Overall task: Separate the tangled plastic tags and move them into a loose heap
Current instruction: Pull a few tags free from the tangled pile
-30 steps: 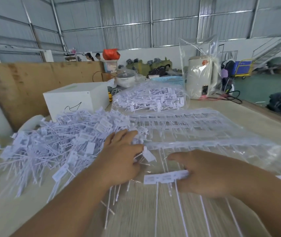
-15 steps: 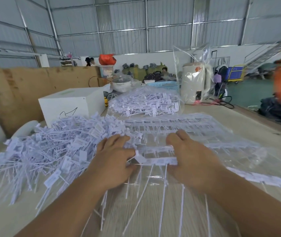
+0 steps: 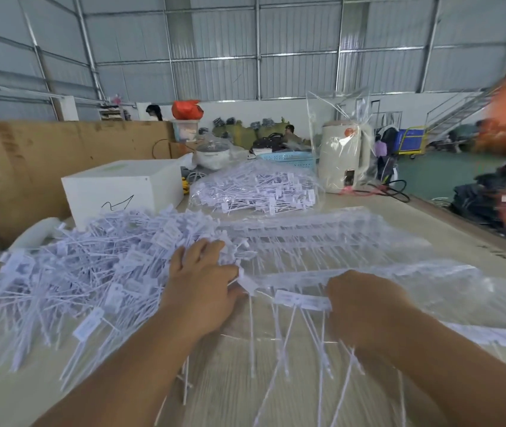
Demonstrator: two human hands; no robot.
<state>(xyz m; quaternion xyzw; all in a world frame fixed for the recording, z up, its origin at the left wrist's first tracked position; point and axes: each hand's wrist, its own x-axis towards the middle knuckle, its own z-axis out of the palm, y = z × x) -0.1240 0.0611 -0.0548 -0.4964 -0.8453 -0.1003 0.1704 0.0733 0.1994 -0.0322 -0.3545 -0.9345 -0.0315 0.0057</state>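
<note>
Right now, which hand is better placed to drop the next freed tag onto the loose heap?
Left. The left hand already lies against the loose heap and pinches a tag at its edge. The right hand grips the joined strip, farther from the heap.

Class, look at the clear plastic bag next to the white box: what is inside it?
The clear plastic bag holds white plastic tags, jumbled together. Tags at the bottom are covered by those above.

left grip (image 3: 202, 291) lies knuckles up; right grip (image 3: 365, 306) curled, pinching.
</note>
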